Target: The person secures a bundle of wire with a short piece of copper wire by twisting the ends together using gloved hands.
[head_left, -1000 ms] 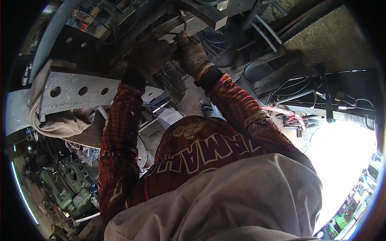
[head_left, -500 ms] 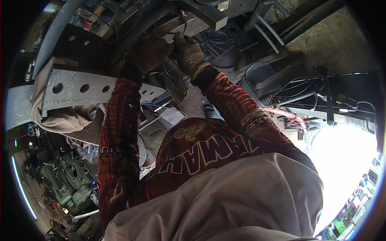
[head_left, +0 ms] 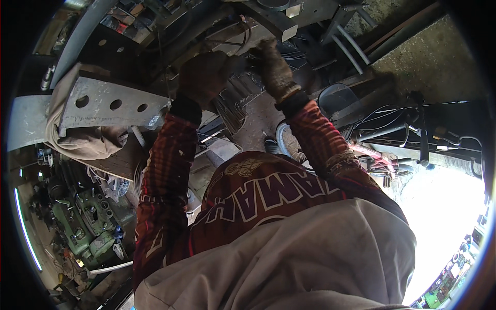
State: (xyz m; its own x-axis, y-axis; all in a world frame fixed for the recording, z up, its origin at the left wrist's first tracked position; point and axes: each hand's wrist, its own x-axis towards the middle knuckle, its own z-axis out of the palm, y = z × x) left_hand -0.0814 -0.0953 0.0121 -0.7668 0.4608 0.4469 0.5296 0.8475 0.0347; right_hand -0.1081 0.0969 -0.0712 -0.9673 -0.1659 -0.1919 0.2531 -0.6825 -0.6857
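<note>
My left hand (head_left: 203, 76), in a dark work glove, is held out at the top middle in deep shade, its fingers curled. Close beside it, my right hand (head_left: 275, 67) wears a knitted, soiled glove and is bent with the fingers closed. Something dark lies between the two hands; shadow hides what it is and which hand grips it. Just beyond my fingers hangs a curved cable or hose (head_left: 247, 36), in front of a squared metal beam (head_left: 274, 23). Below my hands stand several thin metal strips or rods (head_left: 228, 114).
To the left, a grey steel beam with round holes (head_left: 98, 106) has a beige cloth (head_left: 90, 142) draped about its end. A green machine (head_left: 85, 222) stands lower left. On the right are a dark mesh bin (head_left: 338, 103), loose cables (head_left: 380, 116) and a red-framed bicycle (head_left: 380, 157).
Both hands have shifted to the right, with my right hand going farther, so the gap between them has widened. The view has also moved slightly.
</note>
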